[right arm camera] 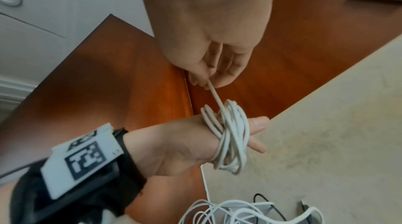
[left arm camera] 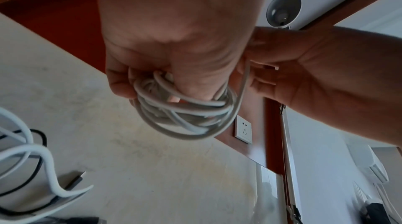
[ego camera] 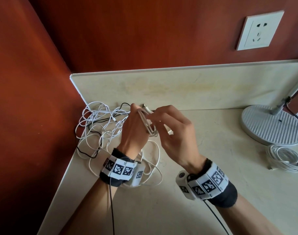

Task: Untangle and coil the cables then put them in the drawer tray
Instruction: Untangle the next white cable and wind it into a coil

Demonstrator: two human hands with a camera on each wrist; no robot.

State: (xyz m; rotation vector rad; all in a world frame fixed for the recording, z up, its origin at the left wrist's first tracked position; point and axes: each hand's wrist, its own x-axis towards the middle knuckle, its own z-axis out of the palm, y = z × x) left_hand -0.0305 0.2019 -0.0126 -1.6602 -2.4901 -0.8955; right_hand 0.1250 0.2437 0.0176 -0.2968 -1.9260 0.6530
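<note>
- In the counter's left corner: tangled heap of thin white and black cables (ego camera: 100,126) lies loose against the red-brown wood wall (ego camera: 34,82), apart from the hands. Leave it alone until the current coil is closed off.
- Left hand (ego camera: 133,133): raised off the cream stone countertop (ego camera: 161,200), fingers curled through a bundle of white cable loops (ego camera: 149,124); left wrist view shows the loops (left arm camera: 185,116) hanging below the closed fingers. Grip should stay firm enough that the turns don't spring apart.
- Right hand (ego camera: 172,131): thumb and forefinger pinch the white cable's free tail (right arm camera: 215,97), other fingers relaxed and spread. My read: the tail is being wrapped across the loops to cinch them. Keep tension light and even, lay wraps side by side around the bundle's middle, tuck the plug end (ego camera: 145,107) under the last turn.
- Far right: round ribbed grey lamp base (ego camera: 270,124), and just in front of it a neatly coiled white cable (ego camera: 285,158) resting on the counter, so one coil looks done.
- Hidden or unclear: no drawer or tray in any view, so the drop-off spot is unknown. Can't count the cables in the heap or tell which ends belong together. Whether the tail is already looped round the bundle or just starting is hard to judge; left fingers cover the loop tops. White wall socket (ego camera: 260,29) has nothing plugged in.
</note>
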